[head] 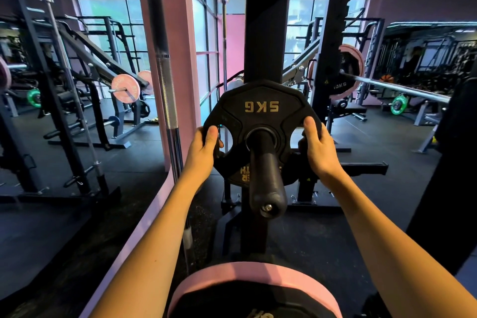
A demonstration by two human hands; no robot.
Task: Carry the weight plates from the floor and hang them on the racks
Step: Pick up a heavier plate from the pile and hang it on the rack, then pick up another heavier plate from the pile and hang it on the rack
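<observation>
At the bottom edge, nearest the camera, sits a pink-rimmed plate (254, 279) with a black centre, cut off by the frame; above it two bare forearms reach forward and slightly inward, nearly straight, wrists level; the left hand (204, 148) grips the left rim of the black plate (262, 111), thumb lying up the front face beside a round handle hole, fingers curled behind the edge and out of sight; the right hand (318, 146) mirrors it on the right rim, thumb pointing up on the face, fingers wrapped round the edge; both hands are closed firmly on the plate, one at either side; the plate, marked 5KG upside down in gold, hangs upright with its centre hole round the black peg (267, 175), which juts toward the camera and ends in a bolted cap; the peg springs from a black rack post (265, 33) rising behind the plate; just left stands a pink pillar (178, 46) with a steel barbell (165, 64) upright against it; farther off, on black floor, are more racks bearing pink plates, with tall windows beyond.
</observation>
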